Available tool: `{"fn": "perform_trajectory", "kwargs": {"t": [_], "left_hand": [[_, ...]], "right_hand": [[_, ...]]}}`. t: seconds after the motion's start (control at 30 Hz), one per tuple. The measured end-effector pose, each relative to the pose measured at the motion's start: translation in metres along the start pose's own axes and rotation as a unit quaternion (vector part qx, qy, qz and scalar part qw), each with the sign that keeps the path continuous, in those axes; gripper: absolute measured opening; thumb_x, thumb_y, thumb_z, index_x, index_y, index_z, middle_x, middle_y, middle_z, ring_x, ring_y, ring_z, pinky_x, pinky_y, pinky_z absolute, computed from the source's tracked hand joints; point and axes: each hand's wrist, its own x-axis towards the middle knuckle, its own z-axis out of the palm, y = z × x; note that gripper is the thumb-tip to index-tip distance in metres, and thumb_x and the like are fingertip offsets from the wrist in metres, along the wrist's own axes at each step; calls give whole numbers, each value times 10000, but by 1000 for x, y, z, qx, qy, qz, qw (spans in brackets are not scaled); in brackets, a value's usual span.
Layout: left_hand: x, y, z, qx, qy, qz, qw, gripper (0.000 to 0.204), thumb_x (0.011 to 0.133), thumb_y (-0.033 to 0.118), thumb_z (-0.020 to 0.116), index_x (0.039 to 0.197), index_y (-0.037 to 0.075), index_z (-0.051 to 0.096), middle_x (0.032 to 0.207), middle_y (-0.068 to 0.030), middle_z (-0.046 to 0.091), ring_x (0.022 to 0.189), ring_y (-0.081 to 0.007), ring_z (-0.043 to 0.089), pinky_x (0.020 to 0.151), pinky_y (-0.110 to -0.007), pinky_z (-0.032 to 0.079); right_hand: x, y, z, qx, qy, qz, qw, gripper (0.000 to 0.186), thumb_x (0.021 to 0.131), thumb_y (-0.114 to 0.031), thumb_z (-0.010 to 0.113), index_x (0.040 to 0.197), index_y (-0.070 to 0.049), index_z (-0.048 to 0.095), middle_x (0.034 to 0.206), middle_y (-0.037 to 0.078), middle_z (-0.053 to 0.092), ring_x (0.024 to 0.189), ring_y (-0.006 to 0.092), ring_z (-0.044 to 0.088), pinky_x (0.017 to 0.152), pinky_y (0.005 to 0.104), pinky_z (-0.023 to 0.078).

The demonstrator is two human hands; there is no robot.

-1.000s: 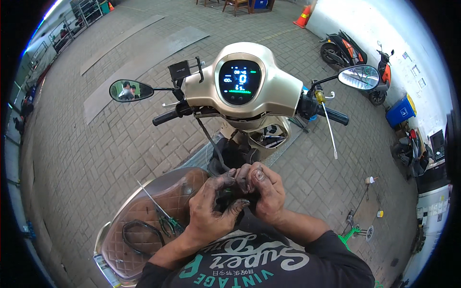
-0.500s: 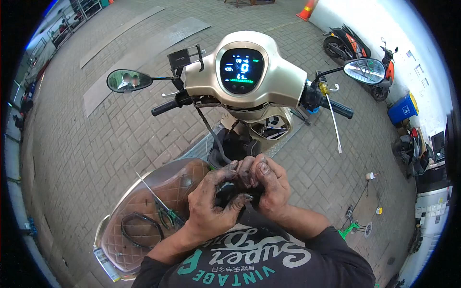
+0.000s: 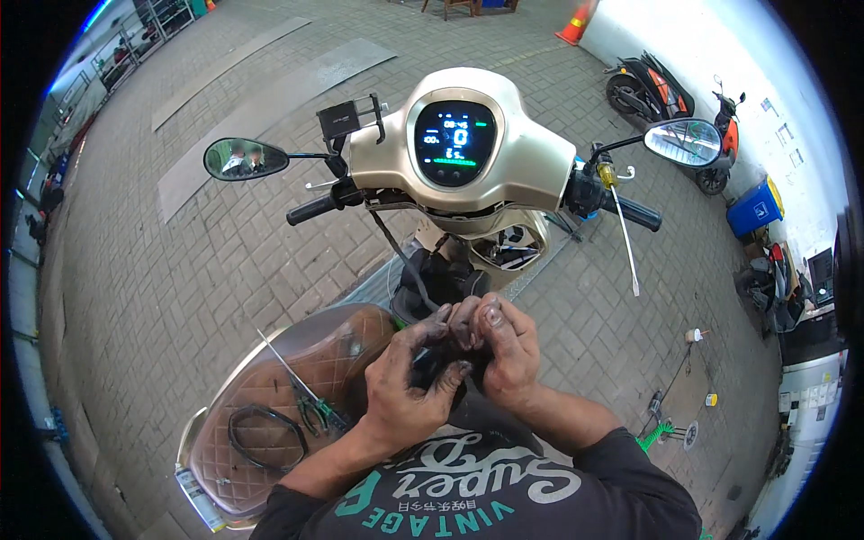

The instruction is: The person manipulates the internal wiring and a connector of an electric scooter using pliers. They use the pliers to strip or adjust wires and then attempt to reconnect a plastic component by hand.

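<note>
Both hands, smudged dark, meet in front of my chest around a small black part (image 3: 430,367) whose kind I cannot make out. My left hand (image 3: 402,376) grips it between thumb and fingers. My right hand (image 3: 508,351) is closed at its other side, fingers curled and thumb on top; its palm is hidden. From under the left handlebar a dark cable (image 3: 402,256) hangs down to the fingertips. Beyond them stands a gold scooter (image 3: 378,162) with its display (image 3: 454,139) lit.
On the brown quilted seat (image 3: 261,396) at left lie green-handled pliers (image 3: 310,414), a long thin screwdriver (image 3: 286,358) and a black cable loop (image 3: 267,438). Another screwdriver (image 3: 623,229), yellow-handled, rests across the right handlebar. A blue bin (image 3: 754,207) stands by the wall.
My hands keep their hold on the black part, with the left thumb and fingers shifting slightly. The view has moved a little.
</note>
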Motion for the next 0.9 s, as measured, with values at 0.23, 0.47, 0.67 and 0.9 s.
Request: {"fn": "perform_trajectory", "kwargs": {"t": [0.23,0.47,0.67,0.9], "left_hand": [[4,6,2,-156,-50,-64,985,438,787,-56,610,1167,-20,396,1273,-169,444,1135,-200,477,971,-326,388],[11,17,-5,-273,-53,-131,952,520,760,-17,668,1193,23,383,1243,-125,455,1128,-194,464,980,-321,372],[13,23,-17,-312,-118,-216,918,696,736,-8,693,1302,22,288,1174,-115,454,1078,-178,469,940,-321,393],[5,18,-16,-244,-115,-151,951,724,758,3,667,1348,2,249,1176,-139,486,1067,-182,493,939,-318,393]], "right_hand": [[3,3,-1,13,9,-39,999,302,962,-170,393,706,-14,429,704,55,457,640,111,380,607,250,341],[3,-3,5,32,-17,-49,998,311,962,-164,384,694,-12,425,705,69,469,646,120,399,611,256,352],[-1,-1,7,9,-60,-63,996,312,959,-162,379,692,-8,426,713,82,476,642,123,396,593,254,355],[1,-4,10,8,-69,-53,996,308,957,-164,383,698,-5,432,721,77,477,639,120,394,587,245,349]]}}
